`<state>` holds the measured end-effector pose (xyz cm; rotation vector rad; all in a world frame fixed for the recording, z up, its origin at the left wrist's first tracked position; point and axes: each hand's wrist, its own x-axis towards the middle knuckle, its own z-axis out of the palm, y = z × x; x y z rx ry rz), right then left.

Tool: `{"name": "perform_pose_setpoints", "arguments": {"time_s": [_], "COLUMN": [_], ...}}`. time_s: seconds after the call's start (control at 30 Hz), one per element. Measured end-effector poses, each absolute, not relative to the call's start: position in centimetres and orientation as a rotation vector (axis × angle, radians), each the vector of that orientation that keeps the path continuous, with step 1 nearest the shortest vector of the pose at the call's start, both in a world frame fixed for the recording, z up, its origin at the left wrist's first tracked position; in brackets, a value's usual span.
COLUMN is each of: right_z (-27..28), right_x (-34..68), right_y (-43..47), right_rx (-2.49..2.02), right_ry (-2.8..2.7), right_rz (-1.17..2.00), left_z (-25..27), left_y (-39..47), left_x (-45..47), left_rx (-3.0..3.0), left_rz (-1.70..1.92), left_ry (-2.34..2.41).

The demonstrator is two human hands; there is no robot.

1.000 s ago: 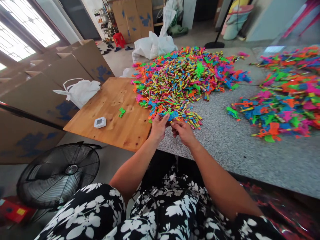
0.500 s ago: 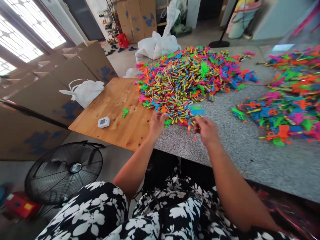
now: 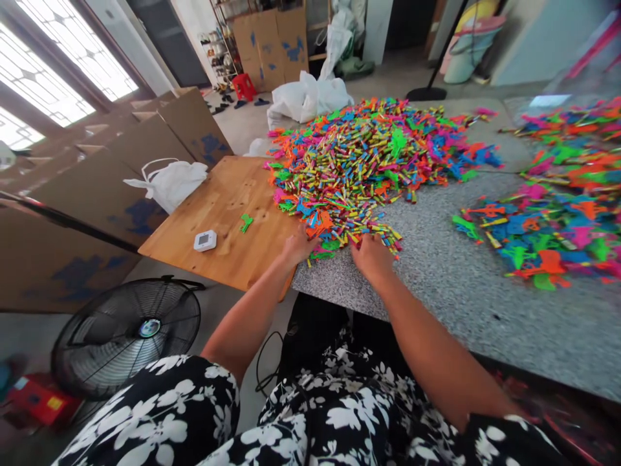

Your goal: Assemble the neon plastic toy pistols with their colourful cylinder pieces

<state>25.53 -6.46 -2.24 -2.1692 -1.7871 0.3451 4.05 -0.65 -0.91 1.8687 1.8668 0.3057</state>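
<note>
A large heap of small tubes with yellow, blue and red wrapping [image 3: 349, 165], mixed with bright plastic toy guns [image 3: 398, 142], covers the tabletop before me. My left hand [image 3: 298, 247] is at the heap's near left edge, its fingers curled beside an orange toy gun [image 3: 319, 223]; what they pinch is hidden. Green toy pieces [image 3: 331, 246] lie just right of those fingers. At the near edge of the tubes, my right hand [image 3: 373, 257] reaches in palm down with fingers bent. Its fingertips touch the tubes, but any held piece is too small to make out.
On the wooden board [image 3: 228, 188] at left lie a green toy gun [image 3: 246, 223] and a white digital device [image 3: 205, 240]. More toy guns [image 3: 548, 226] cover the grey speckled table [image 3: 451, 291] at right. A floor fan [image 3: 129, 336], cardboard boxes [image 3: 97, 194] and white bags [image 3: 172, 181] stand left.
My right hand has moved left and in against the tubes. The left hand has shifted slightly down. A blurred blue-green thing above the heap is gone, and tubes are spread near my right hand.
</note>
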Motion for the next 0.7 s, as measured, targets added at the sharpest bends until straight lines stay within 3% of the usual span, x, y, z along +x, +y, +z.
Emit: {"name": "perform_pose_setpoints", "arguments": {"time_s": [0.23, 0.7], "right_z": [-1.9, -0.8], "right_x": [26.6, 24.9], "right_y": [-6.2, -4.4], "right_rx": [-2.157, -2.216], "right_ry": [-2.032, -2.055], "right_rz": [0.330, 0.465], "left_z": [-0.5, 0.9], "left_y": [-5.2, -3.1], "left_x": [5.9, 6.7], "left_rx": [2.035, 2.037], "left_rz": [0.343, -0.322], "left_ry": [1.725, 1.822]}}
